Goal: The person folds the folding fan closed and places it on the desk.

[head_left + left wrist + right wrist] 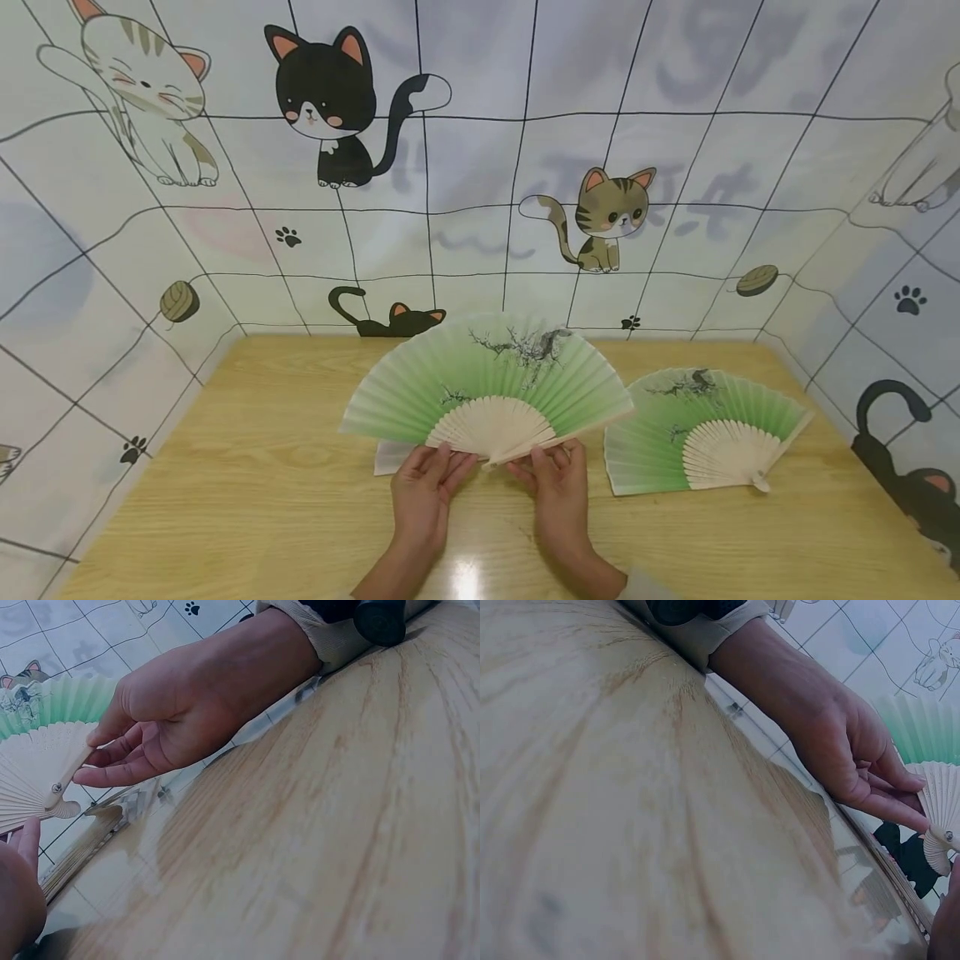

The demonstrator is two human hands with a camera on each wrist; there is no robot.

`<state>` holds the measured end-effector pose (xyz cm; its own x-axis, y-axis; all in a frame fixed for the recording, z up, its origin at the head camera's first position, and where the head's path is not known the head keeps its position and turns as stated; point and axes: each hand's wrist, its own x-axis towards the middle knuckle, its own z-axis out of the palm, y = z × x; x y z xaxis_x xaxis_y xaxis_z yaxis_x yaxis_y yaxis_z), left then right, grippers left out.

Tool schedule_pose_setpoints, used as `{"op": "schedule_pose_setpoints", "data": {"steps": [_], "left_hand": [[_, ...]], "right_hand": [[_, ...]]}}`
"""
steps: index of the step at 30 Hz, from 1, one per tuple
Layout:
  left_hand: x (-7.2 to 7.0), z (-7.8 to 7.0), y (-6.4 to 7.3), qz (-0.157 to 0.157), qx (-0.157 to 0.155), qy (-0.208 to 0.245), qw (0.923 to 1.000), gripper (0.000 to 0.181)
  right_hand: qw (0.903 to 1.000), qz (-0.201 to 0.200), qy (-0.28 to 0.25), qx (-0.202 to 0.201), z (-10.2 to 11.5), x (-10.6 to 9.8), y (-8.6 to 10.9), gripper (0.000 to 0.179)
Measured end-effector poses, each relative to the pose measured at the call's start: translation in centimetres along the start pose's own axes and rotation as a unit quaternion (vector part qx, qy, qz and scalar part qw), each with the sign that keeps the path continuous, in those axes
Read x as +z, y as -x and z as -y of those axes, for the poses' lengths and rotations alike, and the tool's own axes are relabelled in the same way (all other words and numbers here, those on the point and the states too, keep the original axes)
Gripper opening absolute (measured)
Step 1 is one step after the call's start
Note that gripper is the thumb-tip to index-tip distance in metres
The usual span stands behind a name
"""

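Observation:
Both hands hold up a spread folding fan (420,392), green fading to white, with a dark blossom-branch print and pale slatted ribs. My left hand (423,496) pinches its left end rib between thumb and fingers; the left wrist view shows this grip close to the pivot (57,787). On the other side, my right hand (558,496) pinches the right end rib, also near the pivot. A second, similar green fan (652,442) lies spread on the table to the right. Behind the held fan's lower left, a whitish flat piece (388,458) peeks out, mostly hidden.
The wooden table (247,475) reaches back to a cloth backdrop (480,167) printed with cartoon cats and grid lines. That cloth also stands along the left and right sides of the table.

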<state>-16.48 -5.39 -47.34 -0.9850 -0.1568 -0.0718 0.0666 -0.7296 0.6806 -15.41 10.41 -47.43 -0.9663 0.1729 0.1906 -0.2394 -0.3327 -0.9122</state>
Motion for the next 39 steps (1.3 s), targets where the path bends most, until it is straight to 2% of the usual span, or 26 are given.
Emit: {"op": "schedule_pose_setpoints", "data": {"steps": [3,10,18,27,39], "left_hand": [[0.07,-0.14,0.09,-0.007,-0.004,-0.006,1.0,0.013],[0.02,-0.09,0.2,0.002,0.018,-0.024,0.9996,0.013],[-0.2,0.14,0.27,0.001,0.018,-0.03,0.9994,0.013],[-0.22,0.15,0.2,0.014,0.02,-0.036,0.999,0.014],[-0.2,0.08,0.22,0.016,0.024,-0.053,0.9981,0.011]], "right_hand": [[1.0,0.0,0.002,0.005,-0.06,0.0,0.04,0.032],[0.9999,-0.003,0.011,0.01,0.07,0.07,0.05,0.032],[0.9998,-0.008,0.009,0.014,-0.2,-0.06,0.14,0.035],[1.0,-0.004,0.006,0.006,-0.12,-0.18,0.14,0.039],[0.9994,0.003,0.036,-0.003,-0.08,-0.35,0.03,0.042]]}}
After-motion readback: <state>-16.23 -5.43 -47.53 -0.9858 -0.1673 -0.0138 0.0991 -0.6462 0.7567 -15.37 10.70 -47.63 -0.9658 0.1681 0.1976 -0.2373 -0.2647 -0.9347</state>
